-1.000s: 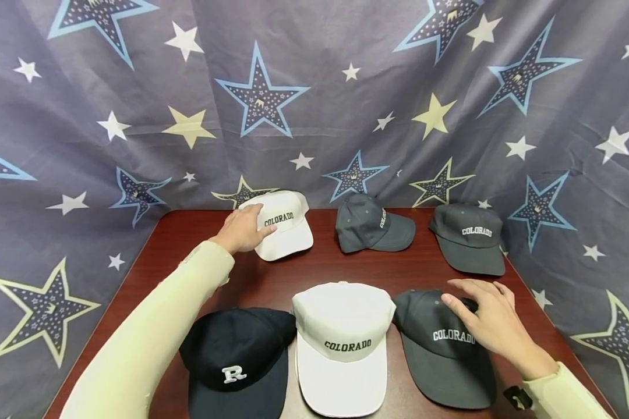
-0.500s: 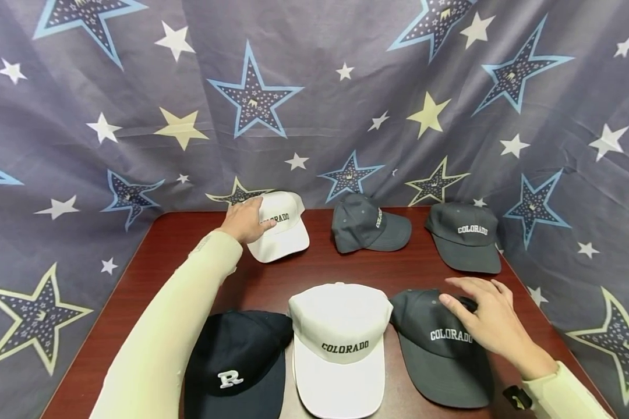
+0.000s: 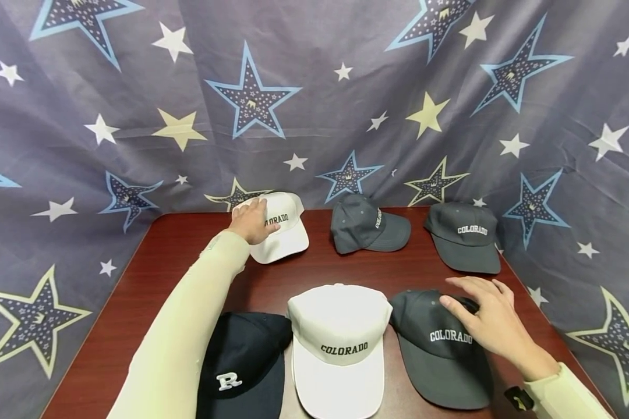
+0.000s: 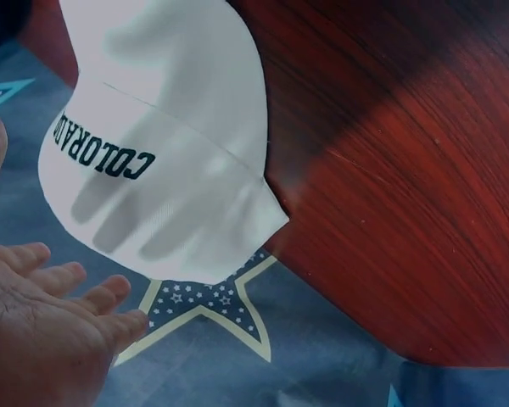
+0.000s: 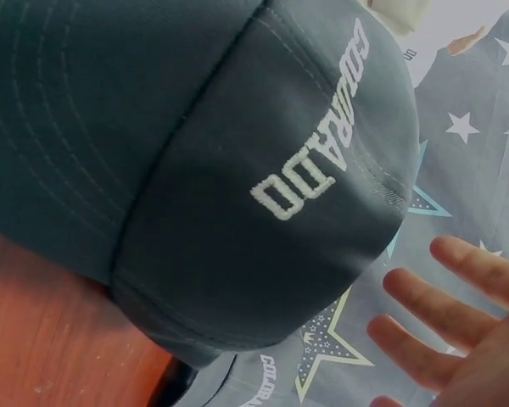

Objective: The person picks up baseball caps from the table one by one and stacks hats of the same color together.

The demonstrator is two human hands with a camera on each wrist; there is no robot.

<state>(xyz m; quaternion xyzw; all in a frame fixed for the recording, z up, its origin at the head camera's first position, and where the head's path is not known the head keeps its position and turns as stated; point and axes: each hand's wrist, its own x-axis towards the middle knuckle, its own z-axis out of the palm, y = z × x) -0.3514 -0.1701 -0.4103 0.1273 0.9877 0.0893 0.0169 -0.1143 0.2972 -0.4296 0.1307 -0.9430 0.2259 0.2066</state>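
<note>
At the far left of the table, my left hand (image 3: 253, 221) hovers in front of a white COLORADO cap (image 3: 289, 235). The left wrist view shows its fingers (image 4: 102, 297) loosely extended, apart from this white cap (image 4: 178, 136), with their shadow falling on it. My right hand (image 3: 495, 320) is held over the crown of a dark grey COLORADO cap (image 3: 424, 349) at the near right. In the right wrist view, its spread fingers (image 5: 437, 305) stand clear of the grey cap (image 5: 237, 237). Neither hand holds anything.
A second white cap (image 3: 340, 326) sits at the near middle, beside a navy cap with an R (image 3: 251, 355), partly behind my left sleeve. Two more grey caps (image 3: 364, 227), (image 3: 463, 238) lie along the back. A starry curtain (image 3: 314, 116) hangs behind the red-brown table (image 3: 152, 273).
My left hand has shifted slightly right, further across the white cap's front, and the left forearm covers more of the navy cap. The head view has turned slightly. My right hand stays put.
</note>
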